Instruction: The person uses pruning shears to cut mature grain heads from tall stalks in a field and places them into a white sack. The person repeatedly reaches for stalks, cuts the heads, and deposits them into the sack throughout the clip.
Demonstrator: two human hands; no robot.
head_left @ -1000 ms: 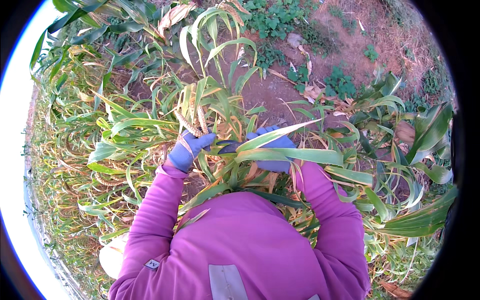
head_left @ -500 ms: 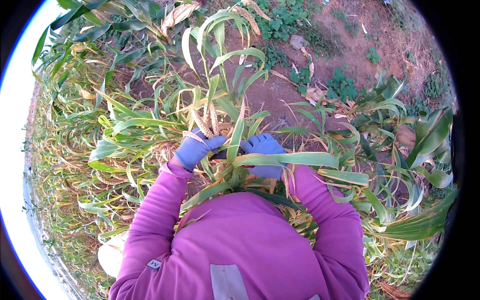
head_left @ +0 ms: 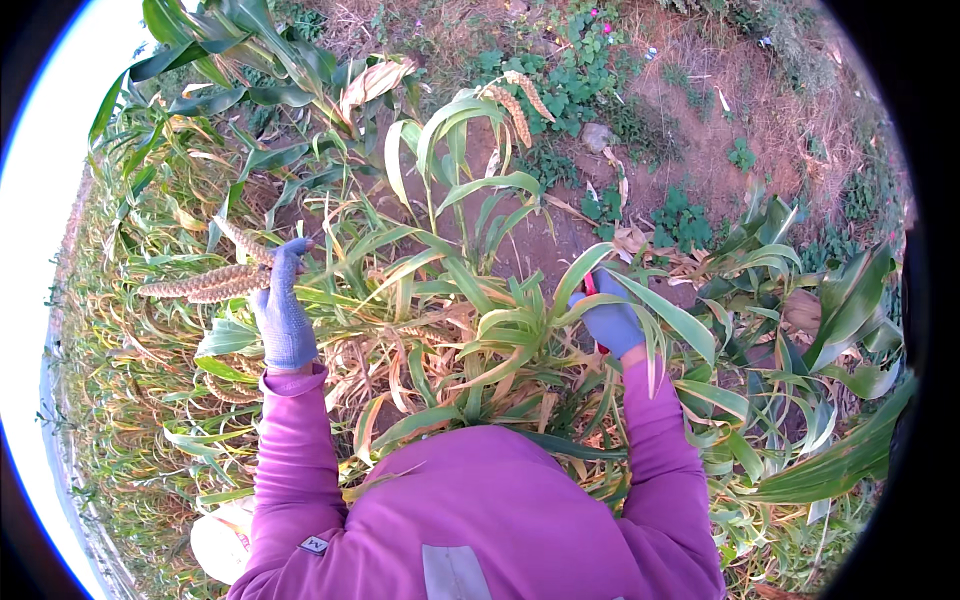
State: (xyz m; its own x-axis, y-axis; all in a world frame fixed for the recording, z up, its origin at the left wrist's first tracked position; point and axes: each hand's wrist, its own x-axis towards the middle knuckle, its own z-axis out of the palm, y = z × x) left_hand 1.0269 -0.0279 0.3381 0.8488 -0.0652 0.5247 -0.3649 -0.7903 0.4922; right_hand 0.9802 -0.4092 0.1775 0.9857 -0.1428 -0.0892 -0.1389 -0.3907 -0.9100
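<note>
My left hand (head_left: 283, 320), in a blue-grey knit glove, is out to the left and closed on several tan millet heads (head_left: 215, 283). These point left and up out of its fingers, apart from the plants in front of me. On the right, my right hand (head_left: 614, 322), gloved alike, is closed on a red-handled tool (head_left: 590, 283). Its working end is hidden by leaves and the hand. Between my hands stands a leafy green millet plant (head_left: 520, 325), its long blades partly covering the right glove. Another millet stalk carries drooping heads (head_left: 518, 105) farther ahead.
Dense yellow-green millet (head_left: 140, 370) fills the left side. Broad-leafed corn plants (head_left: 855, 290) stand at the right and far left. Bare reddish soil (head_left: 690, 130) with weeds and a stone (head_left: 597, 137) lies ahead. A white rounded object (head_left: 220, 542) is beside my left arm.
My hands have moved apart from the stalk in the middle. The left has carried the millet heads off to the left; the right has moved right with the red-handled tool.
</note>
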